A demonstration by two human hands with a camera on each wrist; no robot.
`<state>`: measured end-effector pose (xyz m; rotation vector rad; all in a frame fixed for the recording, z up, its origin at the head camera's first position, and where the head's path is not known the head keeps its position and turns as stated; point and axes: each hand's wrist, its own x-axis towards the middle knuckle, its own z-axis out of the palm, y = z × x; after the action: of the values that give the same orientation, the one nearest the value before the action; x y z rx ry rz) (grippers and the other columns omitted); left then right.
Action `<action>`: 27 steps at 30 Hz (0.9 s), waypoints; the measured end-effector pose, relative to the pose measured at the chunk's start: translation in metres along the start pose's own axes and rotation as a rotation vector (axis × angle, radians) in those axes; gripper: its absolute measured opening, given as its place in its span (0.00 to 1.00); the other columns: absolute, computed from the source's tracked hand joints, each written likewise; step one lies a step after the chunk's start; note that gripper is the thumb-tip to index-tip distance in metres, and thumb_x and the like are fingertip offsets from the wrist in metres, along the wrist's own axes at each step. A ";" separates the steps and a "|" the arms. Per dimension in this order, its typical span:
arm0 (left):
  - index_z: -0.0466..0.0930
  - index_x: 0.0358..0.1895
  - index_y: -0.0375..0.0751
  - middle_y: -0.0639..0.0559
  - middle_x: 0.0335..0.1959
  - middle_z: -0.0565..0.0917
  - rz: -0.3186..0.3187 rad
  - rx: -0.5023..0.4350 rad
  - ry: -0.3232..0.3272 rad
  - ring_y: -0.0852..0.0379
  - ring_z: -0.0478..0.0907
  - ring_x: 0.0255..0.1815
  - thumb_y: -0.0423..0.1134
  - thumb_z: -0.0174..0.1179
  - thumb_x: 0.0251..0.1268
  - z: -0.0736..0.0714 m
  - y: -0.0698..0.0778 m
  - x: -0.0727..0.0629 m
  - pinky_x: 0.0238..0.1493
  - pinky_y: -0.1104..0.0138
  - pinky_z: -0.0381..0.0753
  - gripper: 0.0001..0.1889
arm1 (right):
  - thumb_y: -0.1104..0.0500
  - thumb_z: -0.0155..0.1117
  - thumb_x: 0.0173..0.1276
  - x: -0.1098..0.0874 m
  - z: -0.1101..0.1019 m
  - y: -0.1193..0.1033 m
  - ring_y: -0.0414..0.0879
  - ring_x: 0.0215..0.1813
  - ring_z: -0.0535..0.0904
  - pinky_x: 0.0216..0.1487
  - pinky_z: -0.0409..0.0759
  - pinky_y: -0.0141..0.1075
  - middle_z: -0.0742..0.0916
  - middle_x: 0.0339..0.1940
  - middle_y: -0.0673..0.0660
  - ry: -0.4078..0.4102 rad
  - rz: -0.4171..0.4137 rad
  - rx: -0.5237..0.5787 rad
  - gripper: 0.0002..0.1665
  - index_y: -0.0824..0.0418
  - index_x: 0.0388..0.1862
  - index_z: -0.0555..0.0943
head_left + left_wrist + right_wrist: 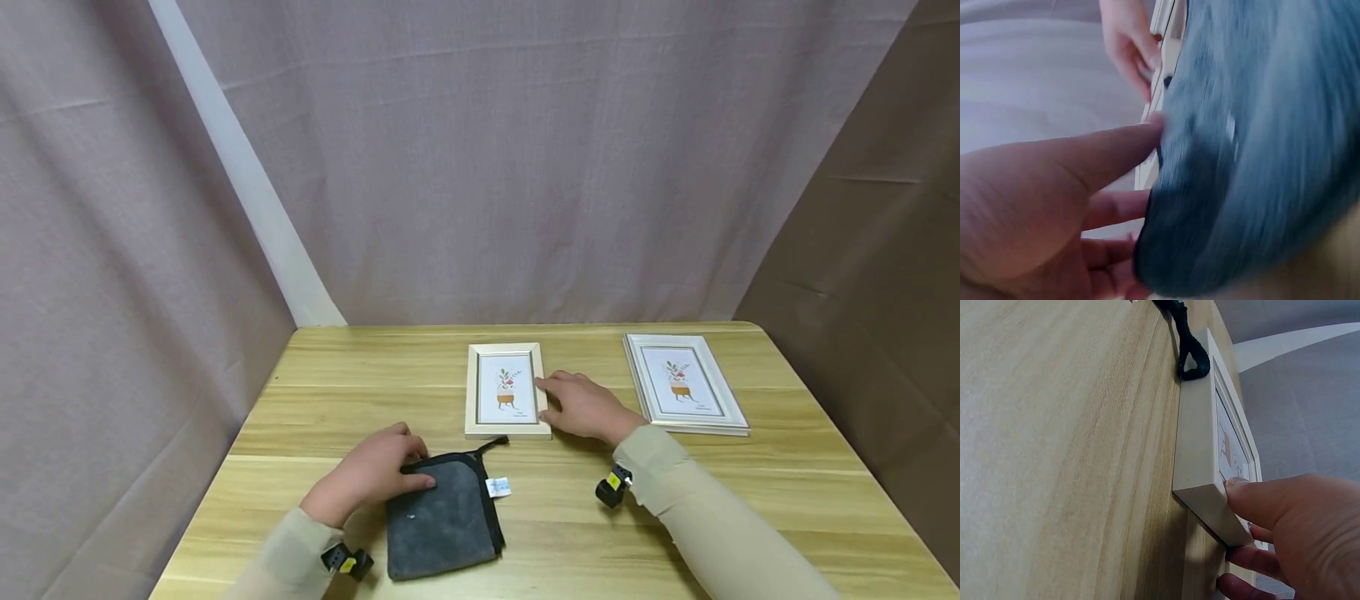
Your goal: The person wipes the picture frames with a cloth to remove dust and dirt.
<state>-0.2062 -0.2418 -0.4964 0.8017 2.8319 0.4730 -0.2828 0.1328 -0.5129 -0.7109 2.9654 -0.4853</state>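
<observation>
My left hand (369, 471) pinches the upper left edge of a folded dark grey cloth (444, 521) with black trim, a hanging loop and a white tag. In the left wrist view the thumb lies on the cloth (1229, 137) and the other fingers pass behind its edge. A cream picture frame (471, 392) with a potted-plant print lies face up at the middle of the table. Its right edge is held by my right hand (587, 407); in the right wrist view the thumb rests on the front of the frame (1197, 437), fingers along its side.
To the right lies a stack of white picture frames (731, 400) with the same print on top. The wooden table (315, 400) ends at a grey curtain (480, 167) behind. The cloth's loop (1194, 359) reaches the held frame's near edge.
</observation>
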 end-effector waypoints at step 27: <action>0.86 0.45 0.47 0.57 0.36 0.74 0.116 -0.017 0.237 0.58 0.72 0.35 0.37 0.74 0.74 -0.011 0.021 0.028 0.43 0.59 0.79 0.05 | 0.49 0.70 0.80 -0.001 0.001 0.001 0.65 0.70 0.80 0.72 0.77 0.60 0.83 0.73 0.64 -0.006 0.005 -0.016 0.40 0.62 0.84 0.73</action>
<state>-0.2223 -0.2132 -0.4814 0.9700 3.0008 0.6481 -0.2824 0.1340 -0.5141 -0.7055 2.9677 -0.4582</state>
